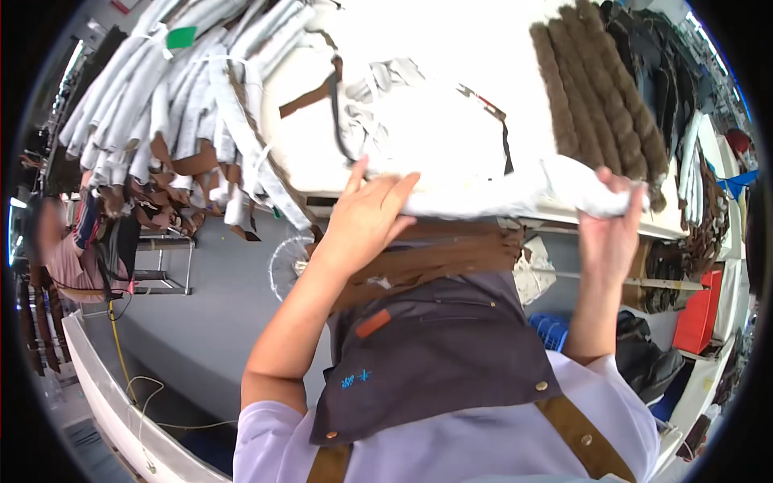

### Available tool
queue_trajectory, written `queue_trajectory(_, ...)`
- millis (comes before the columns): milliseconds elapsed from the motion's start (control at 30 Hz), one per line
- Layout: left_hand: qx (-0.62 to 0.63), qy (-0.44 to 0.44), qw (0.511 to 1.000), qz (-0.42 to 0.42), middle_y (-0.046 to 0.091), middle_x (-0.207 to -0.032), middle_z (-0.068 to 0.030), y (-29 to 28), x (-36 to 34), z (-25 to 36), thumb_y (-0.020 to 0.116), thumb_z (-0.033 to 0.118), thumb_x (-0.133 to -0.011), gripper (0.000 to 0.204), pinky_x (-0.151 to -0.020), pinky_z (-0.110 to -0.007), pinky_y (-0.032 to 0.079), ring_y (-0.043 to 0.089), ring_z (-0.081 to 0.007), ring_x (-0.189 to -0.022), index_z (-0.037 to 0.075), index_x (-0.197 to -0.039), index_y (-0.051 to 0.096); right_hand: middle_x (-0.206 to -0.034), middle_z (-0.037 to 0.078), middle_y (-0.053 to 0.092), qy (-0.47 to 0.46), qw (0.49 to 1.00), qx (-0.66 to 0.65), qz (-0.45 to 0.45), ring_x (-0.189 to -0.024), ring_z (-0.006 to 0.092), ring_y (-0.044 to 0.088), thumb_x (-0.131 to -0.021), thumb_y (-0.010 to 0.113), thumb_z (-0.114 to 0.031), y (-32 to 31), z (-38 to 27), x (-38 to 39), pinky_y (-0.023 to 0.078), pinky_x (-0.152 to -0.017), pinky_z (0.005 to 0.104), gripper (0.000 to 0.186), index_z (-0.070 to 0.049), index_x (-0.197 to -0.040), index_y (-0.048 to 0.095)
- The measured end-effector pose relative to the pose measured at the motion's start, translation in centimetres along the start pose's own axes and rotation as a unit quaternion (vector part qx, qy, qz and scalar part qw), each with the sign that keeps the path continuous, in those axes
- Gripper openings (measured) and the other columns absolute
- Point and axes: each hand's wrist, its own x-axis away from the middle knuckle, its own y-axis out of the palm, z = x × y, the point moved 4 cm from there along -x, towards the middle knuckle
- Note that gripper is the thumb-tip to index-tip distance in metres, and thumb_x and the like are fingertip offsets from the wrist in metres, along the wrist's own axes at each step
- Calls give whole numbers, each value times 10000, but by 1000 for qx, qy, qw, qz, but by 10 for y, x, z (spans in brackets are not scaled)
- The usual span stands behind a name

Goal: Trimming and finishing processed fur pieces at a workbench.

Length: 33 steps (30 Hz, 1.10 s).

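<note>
A long white, soft-looking rolled strip lies along the table's near edge, between my two hands. My right hand is closed round its right end, thumb and fingers on either side. At the other end my left hand rests with fingers spread, touching the roll's left end. Just beyond the left hand, a dark narrow strap and crumpled pale strips lie on the white table. A small cutting tool with a red handle lies farther back, a black strap at its end.
A large heap of white rolls with a green tag covers the table's left side. Brown fur strips lie side by side at the right. Brown strips hang below the near edge. A blue basket and red box stand lower right.
</note>
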Motion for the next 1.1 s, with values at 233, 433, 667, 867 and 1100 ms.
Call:
queue_trajectory(233, 97, -2, 995, 10, 545, -677, -75, -37, -16, 25, 675, 190, -715, 188, -582, -360, 437, 565, -257, -642, 73, -795, 552, -718, 1, 431, -126, 991, 15, 33, -784, 151, 479, -921, 487, -287, -57, -107, 6, 380, -878, 346, 232, -77, -835, 440)
queue_trajectory(433, 482, 84, 854, -177, 405, -550, -120, -19, -12, 115, 623, 296, -810, 405, -457, -377, 348, 442, -304, -488, 59, -574, 395, -542, -14, 347, -25, 952, 143, 270, -475, 148, 381, -853, 596, -344, -212, -121, 1, 388, -486, 279, 359, -152, -634, 386)
queue_trajectory(667, 597, -32, 749, -286, 383, -520, -145, 18, 34, 151, 495, 259, -915, 395, -479, -356, 348, 374, -300, -482, -2, -624, 434, -531, -40, 336, 80, 840, 152, 515, -419, 103, 301, -812, 640, -401, -401, -37, 59, 307, -413, 254, 409, -157, -632, 366)
queue_trajectory(867, 586, -62, 756, -285, 404, -530, -147, 24, 43, 152, 492, 251, -914, 378, -482, -355, 350, 383, -297, -483, 1, -633, 457, -534, -43, 335, 136, 846, 136, 496, -424, 95, 295, -804, 647, -409, -407, -26, 66, 298, -413, 244, 398, -152, -649, 385)
queue_trajectory(1100, 643, -79, 700, -299, 425, -515, -51, 17, 34, 139, 470, 272, -927, 375, -468, -296, 329, 372, -139, -465, 8, -660, 487, -538, -47, 335, 181, 879, 99, 429, -429, 84, 287, -796, 654, -419, -388, -4, 75, 287, -413, 232, 389, -146, -669, 408)
